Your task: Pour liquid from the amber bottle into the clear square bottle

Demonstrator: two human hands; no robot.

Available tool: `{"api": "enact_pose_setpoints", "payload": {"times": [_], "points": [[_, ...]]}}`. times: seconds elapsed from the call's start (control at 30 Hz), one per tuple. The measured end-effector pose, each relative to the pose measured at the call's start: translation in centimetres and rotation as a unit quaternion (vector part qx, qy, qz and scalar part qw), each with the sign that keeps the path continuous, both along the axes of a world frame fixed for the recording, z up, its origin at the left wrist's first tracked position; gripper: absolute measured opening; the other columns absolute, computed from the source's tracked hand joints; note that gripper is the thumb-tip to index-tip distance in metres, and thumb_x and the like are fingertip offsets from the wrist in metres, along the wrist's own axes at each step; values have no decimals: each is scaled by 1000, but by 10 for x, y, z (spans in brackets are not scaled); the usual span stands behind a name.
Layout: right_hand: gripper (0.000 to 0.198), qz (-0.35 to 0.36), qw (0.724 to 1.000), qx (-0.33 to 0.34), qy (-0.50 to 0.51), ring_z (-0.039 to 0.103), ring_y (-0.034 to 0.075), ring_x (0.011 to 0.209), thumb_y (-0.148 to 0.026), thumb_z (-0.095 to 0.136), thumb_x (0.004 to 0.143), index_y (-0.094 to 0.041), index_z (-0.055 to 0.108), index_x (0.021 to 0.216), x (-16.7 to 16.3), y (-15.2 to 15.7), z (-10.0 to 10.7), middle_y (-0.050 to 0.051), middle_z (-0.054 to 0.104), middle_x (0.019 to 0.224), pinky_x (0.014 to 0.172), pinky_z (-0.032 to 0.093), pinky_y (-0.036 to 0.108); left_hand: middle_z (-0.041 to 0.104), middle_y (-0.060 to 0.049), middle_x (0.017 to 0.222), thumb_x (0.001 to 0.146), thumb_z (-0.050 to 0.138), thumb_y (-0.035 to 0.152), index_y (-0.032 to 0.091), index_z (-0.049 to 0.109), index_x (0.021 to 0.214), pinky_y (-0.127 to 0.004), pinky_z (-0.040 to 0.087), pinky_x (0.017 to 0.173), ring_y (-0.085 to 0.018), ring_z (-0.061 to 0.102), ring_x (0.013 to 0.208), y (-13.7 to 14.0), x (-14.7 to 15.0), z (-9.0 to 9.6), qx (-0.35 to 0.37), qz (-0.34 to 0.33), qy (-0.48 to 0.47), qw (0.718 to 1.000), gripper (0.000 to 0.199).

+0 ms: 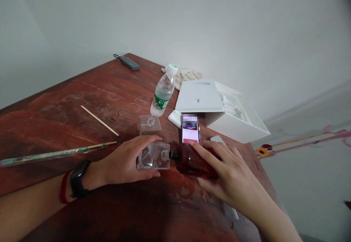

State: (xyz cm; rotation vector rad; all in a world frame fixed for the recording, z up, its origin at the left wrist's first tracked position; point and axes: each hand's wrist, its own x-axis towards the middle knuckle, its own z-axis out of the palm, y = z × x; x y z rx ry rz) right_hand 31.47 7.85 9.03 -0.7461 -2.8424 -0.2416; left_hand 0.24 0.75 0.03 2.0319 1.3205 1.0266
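My left hand grips a clear plastic box on the table, thumb on the near side and fingers on the far side. The box has a round fitting on its right part. In my right hand is a dark reddish-brown bottle, lying on its side with its black neck pointing left at that fitting. Whether the neck touches the fitting I cannot tell. Just beyond the box lies a flat clear plastic piece with a round hole or knob.
A water bottle stands behind. Right of it are a white box, an open white tray and a lit phone. Chopsticks, one wrapped, lie left. A grey device sits far back. Wet spots mark the tabletop.
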Motion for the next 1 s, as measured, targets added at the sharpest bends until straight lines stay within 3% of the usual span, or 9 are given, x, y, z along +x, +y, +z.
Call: {"api": "enact_pose_setpoints", "payload": {"times": [1.0], "points": [[67,2,1000,5,-7,69,37,116,-26,71,95,-18,50,158,-2,-1,2,18,70,133,91,52,48,67,-12,151,87,88,52,26,50,154,-50,50,122,-34,67,137,0,-1,0,-1,-6,3,1000,81]]}}
